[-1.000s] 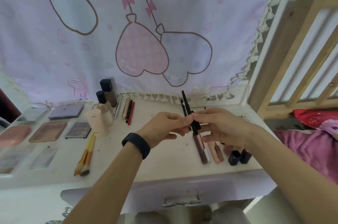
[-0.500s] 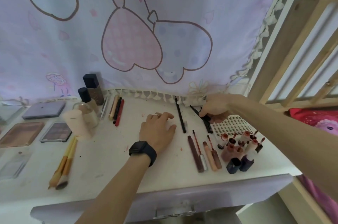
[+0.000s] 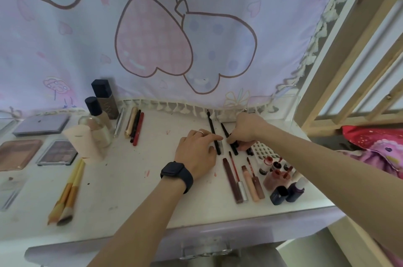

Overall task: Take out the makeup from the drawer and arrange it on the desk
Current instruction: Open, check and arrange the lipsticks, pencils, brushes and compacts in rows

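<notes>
White desk nearly filled, drawer shut below
Your left hand lies flat, touching the long pencil; your right hand pinches the short pencil beside it. Palettes, brushes and lip tubes already lie sorted; little seems left

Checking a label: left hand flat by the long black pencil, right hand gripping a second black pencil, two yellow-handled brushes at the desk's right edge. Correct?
No: the head view shows the yellow-handled brushes on the left side of the desk, not right. Rest holds: left hand flat by the long black pencil, right hand gripping the second black pencil.
</notes>
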Demonstrator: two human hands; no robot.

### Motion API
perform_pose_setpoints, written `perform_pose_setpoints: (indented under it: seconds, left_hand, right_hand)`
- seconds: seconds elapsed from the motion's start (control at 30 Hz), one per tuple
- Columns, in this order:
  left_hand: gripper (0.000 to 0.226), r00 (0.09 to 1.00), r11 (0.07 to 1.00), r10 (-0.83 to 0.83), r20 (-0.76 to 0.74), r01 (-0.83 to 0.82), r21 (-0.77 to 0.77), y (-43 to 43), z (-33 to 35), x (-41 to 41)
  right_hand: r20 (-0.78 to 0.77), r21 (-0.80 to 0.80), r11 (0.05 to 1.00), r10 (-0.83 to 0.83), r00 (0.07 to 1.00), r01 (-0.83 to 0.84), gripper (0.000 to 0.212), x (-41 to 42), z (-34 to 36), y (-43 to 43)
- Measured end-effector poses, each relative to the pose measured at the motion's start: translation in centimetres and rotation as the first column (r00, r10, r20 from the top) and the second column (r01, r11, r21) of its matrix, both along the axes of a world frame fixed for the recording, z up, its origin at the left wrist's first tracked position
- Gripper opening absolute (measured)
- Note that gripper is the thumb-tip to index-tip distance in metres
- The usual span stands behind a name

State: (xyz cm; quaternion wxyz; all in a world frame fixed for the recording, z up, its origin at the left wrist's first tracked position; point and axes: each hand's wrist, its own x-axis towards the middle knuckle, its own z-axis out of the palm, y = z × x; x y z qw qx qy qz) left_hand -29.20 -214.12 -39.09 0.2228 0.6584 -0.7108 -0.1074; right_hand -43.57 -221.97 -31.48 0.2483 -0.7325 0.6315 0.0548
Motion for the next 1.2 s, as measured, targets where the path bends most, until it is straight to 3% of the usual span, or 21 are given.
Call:
perform_pose_setpoints:
  seconds: [0.23,0.4,0.5,0.63,1.2]
  left_hand:
    - [0.033,0.997,1.000,-0.021,0.079,0.020,0.015,-1.5,1.8,-1.1]
    - [0.030,0.981,0.998,-0.037,0.191,0.025,0.063,-2.8,2.8,-1.8]
    - [0.029,0.978,0.996,-0.038,0.205,0.020,0.086,-3.2,3.0,-2.3]
    - [0.032,0.973,0.994,-0.028,0.229,0.002,0.113,-3.3,3.0,-2.7]
    - [0.032,0.978,0.992,-0.072,0.194,0.050,0.114,-4.0,3.3,-3.7]
  right_hand:
    - [-0.151,-0.095,0.989,0.102,0.983,-0.117,0.043,-0.9,0.1,0.0]
    - [-0.140,-0.115,0.959,0.244,0.960,-0.260,0.015,-2.7,0.8,-0.3]
    - [-0.118,-0.139,0.921,0.348,0.930,-0.363,0.022,-3.8,1.0,-0.4]
    - [-0.199,-0.190,0.878,0.403,0.893,-0.438,0.034,-4.7,0.6,-0.5]
    - [-0.228,-0.238,0.850,0.422,0.878,-0.470,0.037,-4.6,-0.4,-0.7]
